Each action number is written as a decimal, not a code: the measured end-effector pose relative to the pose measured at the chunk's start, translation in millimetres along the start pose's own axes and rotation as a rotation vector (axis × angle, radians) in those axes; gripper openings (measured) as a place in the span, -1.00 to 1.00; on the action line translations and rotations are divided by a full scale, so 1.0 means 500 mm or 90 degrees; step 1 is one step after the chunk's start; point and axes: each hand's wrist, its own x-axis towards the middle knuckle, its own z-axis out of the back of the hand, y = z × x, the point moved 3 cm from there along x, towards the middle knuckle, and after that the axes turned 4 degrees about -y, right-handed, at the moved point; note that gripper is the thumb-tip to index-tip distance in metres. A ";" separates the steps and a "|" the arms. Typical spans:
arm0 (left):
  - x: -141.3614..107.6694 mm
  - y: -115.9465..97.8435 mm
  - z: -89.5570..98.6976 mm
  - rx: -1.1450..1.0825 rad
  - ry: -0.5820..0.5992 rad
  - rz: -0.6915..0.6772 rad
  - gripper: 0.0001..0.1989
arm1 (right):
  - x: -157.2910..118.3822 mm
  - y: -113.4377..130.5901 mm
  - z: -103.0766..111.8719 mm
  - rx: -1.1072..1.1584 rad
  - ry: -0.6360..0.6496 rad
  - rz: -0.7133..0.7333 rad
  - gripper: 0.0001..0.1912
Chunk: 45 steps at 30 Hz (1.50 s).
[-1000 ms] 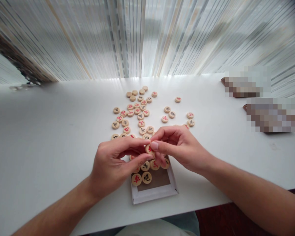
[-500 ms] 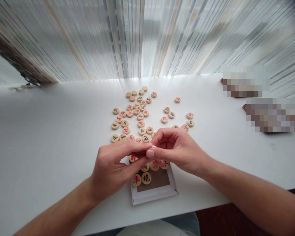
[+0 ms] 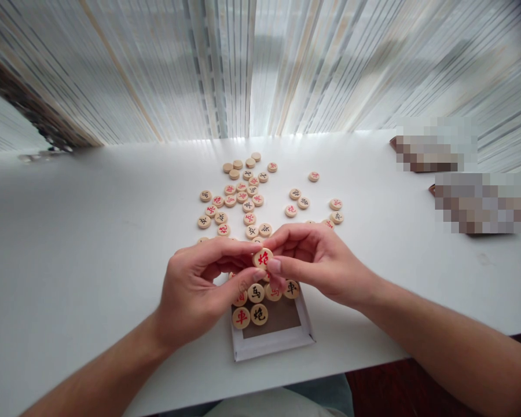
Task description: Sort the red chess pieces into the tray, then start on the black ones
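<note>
A round wooden piece with a red character is pinched between both hands, its face turned up toward me. My left hand grips its left side with thumb and fingers. On its right side, my right hand holds it the same way. Just below the hands lies a shallow white box with several pieces in it, among them a red-marked piece and a black-marked piece in the nearest row. The hands hide the far part of the box.
Several loose round pieces are scattered on the white table beyond the hands. Two blurred-out objects stand at the right, one farther back and one nearer. A striped curtain hangs behind the table.
The held piece has been tilted so that its red character now shows. My left hand has shifted slightly left, its thumb lower, uncovering more pieces in the box.
</note>
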 end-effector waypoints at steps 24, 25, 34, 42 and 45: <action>0.002 -0.004 0.003 0.016 -0.055 0.028 -0.68 | -0.006 0.001 0.009 -0.132 -0.106 0.142 -0.62; 0.002 -0.005 0.003 0.016 -0.053 0.027 -0.68 | -0.006 0.002 0.009 -0.143 -0.110 0.144 -0.63; 0.001 -0.002 0.002 0.014 -0.049 0.028 -0.69 | -0.006 0.004 0.004 -0.184 -0.110 0.190 -0.63; 0.003 -0.004 0.007 0.047 -0.076 0.049 -0.74 | -0.005 -0.001 0.006 -0.115 -0.106 0.116 -0.60; 0.005 -0.006 0.007 0.039 -0.086 0.055 -0.75 | -0.002 -0.001 0.002 -0.070 -0.090 0.092 -0.59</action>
